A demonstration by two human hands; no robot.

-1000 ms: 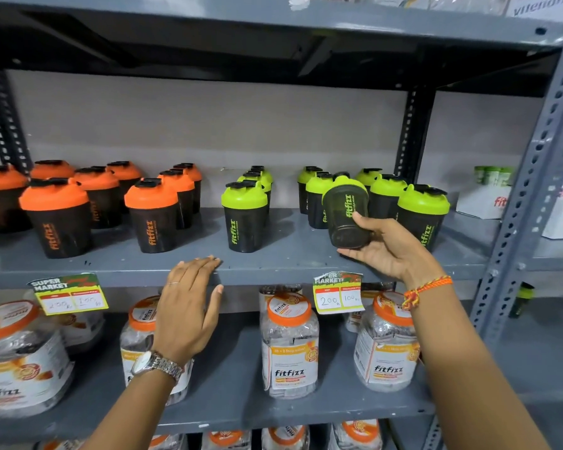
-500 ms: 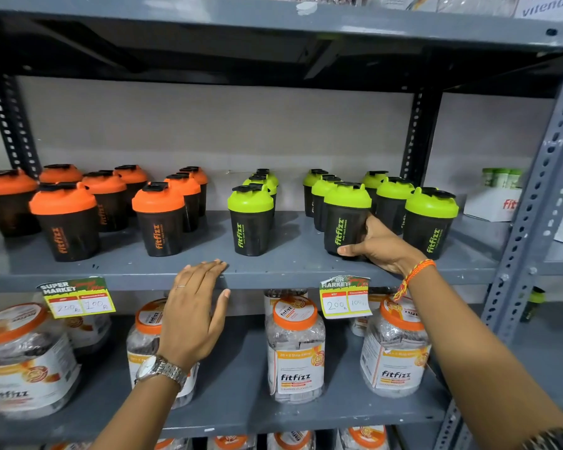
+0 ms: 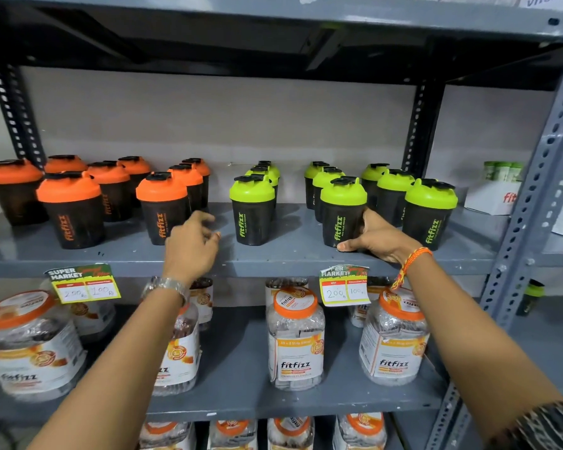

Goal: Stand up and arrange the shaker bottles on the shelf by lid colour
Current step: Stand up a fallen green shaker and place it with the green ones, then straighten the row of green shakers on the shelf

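Head view: the right hand [image 3: 376, 237] grips a green-lidded shaker [image 3: 342, 212] standing on the shelf [image 3: 290, 254], green neighbours close around it. The left hand [image 3: 190, 246] hangs open-fingered between the orange-lidded shaker [image 3: 163, 207] and another green one [image 3: 252, 209].

We have one view, from a head-worn camera facing forward and slightly down, close to the grey shelf [image 3: 273, 264], near enough that both forearms reach in from below.

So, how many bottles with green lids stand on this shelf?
9 visible: three in a file left, three in the middle file, the front one in the right hand, three right. More may hide behind.
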